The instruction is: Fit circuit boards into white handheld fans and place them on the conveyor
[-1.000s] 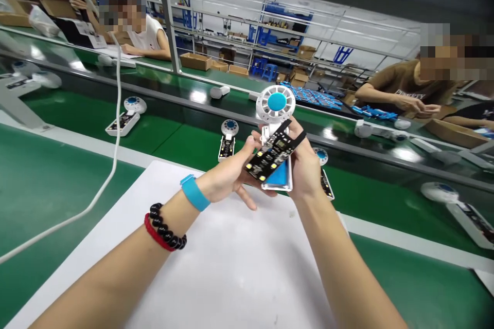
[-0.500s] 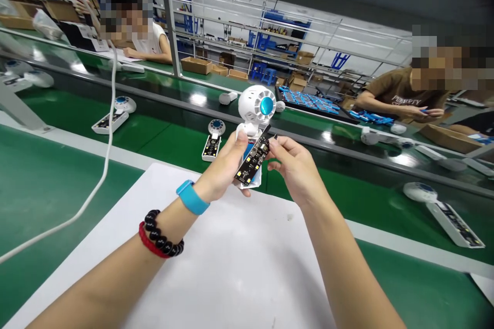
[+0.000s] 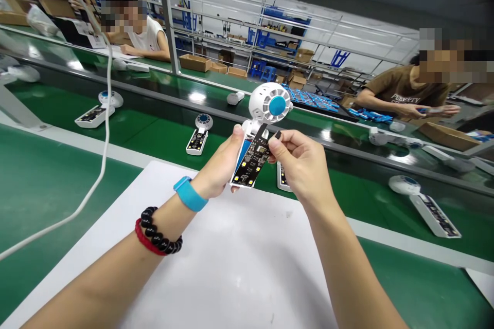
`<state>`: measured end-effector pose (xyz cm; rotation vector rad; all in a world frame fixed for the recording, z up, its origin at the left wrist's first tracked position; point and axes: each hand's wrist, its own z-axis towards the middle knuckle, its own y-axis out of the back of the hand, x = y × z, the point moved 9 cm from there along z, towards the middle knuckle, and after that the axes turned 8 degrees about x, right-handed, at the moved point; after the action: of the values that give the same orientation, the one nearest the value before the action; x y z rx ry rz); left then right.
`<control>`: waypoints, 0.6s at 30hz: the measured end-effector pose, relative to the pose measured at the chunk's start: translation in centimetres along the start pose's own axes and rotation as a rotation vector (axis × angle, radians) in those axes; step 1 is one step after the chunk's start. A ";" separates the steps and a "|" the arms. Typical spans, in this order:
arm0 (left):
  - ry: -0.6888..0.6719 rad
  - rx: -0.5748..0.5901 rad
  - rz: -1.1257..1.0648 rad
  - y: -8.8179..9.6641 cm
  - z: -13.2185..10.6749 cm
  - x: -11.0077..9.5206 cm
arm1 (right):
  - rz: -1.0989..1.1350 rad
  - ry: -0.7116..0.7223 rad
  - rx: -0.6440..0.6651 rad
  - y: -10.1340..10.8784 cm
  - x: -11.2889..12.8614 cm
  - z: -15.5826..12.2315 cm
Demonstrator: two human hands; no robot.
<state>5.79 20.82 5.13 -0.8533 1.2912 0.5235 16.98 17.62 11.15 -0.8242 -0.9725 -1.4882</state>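
Observation:
My left hand (image 3: 223, 163) is closed round the white body of a small handheld fan (image 3: 270, 102), whose round head with a blue centre faces me. A black circuit board (image 3: 252, 160) with several yellow-white LEDs lies slanted over the fan's opened handle. Its upper right end is pinched between the thumb and fingers of my right hand (image 3: 303, 159). A strip of blue (image 3: 242, 157) shows inside the handle along the board's left edge. The lower end of the board rests at the handle's bottom end. My left fingers are mostly hidden behind the handle.
On the green conveyor belt (image 3: 154, 133) lie more opened fans, one fan (image 3: 197, 136) left of my hands and another fan (image 3: 428, 208) at right. A white sheet (image 3: 231, 257) covers the bench before me. A white cable (image 3: 104, 164) hangs at left. Two people sit across the line.
The fan has turned its head more towards me and shifted slightly right. The board lies flatter over the handle. Fans on the belt have moved left.

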 end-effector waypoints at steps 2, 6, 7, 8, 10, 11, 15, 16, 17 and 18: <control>-0.002 -0.009 0.005 0.1 0.0 -0.1 | -0.055 0.014 0.007 -0.2 0.4 -0.2; 0.009 -0.018 0.056 0.5 -0.1 -0.4 | -0.188 0.056 0.020 -0.3 1.3 -0.5; 0.002 -0.015 0.075 0.6 -0.1 -0.6 | -0.236 0.077 0.017 -0.3 1.8 -0.5; -0.018 -0.005 0.094 0.6 -0.2 -0.9 | -0.288 0.104 0.011 -0.4 2.2 -0.6; -0.098 0.018 0.151 0.5 -0.5 -1.7 | -0.388 0.173 -0.001 -0.6 3.3 -0.9; -0.157 0.020 0.191 0.4 -0.7 -2.2 | -0.425 0.216 -0.001 -0.8 3.8 -1.1; -0.417 -0.072 0.347 0.6 -2.1 -4.3 | -0.521 0.418 0.009 -1.7 5.2 -2.2; -0.471 -0.097 0.369 0.7 -2.4 -4.6 | -0.548 0.472 0.011 -2.0 5.5 -2.5; -0.520 -0.114 0.388 0.7 -2.7 -4.9 | -0.577 0.525 0.017 -2.2 5.7 -2.8; -0.566 -0.126 0.407 0.7 -3.0 -5.1 | -0.607 0.576 0.033 -2.5 5.9 -3.1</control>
<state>2.25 19.46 9.77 -0.4838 0.9072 1.0923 13.76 12.45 14.81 -0.0310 -0.8275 -2.0611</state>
